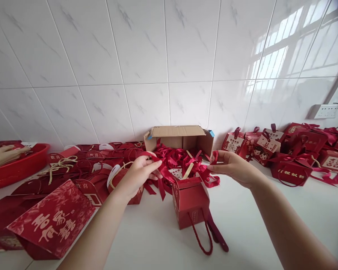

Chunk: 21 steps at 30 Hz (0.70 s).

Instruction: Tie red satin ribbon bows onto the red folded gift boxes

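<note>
My left hand (142, 174) pinches a dark red satin ribbon (169, 175) between thumb and fingers. In my right hand (236, 167), the fingertips close on another stretch of red ribbon (215, 156); whether both belong to one piece I cannot tell. Between and below the hands stands a small red gift box (193, 200), its cord handle (197, 237) hanging over the front onto the table. A dark red strap (219, 236) lies beside that cord. Behind the gift box, a pile of red ribbons (176, 155) spills from an open cardboard box (178, 131).
Many red gift boxes (94, 189) crowd the left, with a large one (55, 221) close to my left forearm. More boxes with ribbons (293, 170) stand at the right. Another person's hand (4, 155) reaches into a red basin (42, 159). A tiled wall (146, 105) closes the back.
</note>
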Available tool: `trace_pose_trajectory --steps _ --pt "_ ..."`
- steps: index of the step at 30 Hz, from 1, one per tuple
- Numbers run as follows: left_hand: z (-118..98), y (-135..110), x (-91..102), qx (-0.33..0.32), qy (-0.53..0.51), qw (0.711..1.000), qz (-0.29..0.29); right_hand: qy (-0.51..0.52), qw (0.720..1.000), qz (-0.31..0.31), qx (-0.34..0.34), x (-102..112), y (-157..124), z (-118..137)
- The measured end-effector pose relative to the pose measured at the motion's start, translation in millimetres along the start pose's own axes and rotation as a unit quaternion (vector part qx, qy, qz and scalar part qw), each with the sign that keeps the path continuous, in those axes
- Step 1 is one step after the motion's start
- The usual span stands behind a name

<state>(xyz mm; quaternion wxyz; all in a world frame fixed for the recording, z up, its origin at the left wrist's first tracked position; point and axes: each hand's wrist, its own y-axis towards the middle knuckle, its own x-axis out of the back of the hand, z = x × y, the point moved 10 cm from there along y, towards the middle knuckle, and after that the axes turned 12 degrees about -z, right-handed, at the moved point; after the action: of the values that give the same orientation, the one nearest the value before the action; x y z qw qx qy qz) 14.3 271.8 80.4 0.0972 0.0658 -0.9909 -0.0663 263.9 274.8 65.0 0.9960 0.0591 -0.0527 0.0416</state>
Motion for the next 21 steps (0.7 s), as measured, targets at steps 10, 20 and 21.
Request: trace_pose_trajectory --steps 10,20,21 --pt "-14.7 -3.2 -4.9 -0.044 0.056 0.997 -0.017 0.097 0.994 -0.032 0.028 13.0 -7.2 24.1" --pt "-38.6 -17.6 15.4 -0.16 0.134 0.964 -0.165 0.093 0.989 -0.086 0.071 24.6 -10.8 37.3" --pt "-37.5 -17.2 13.9 -0.157 0.161 0.962 -0.157 0.091 0.989 -0.086 0.073 24.3 -11.0 38.0"
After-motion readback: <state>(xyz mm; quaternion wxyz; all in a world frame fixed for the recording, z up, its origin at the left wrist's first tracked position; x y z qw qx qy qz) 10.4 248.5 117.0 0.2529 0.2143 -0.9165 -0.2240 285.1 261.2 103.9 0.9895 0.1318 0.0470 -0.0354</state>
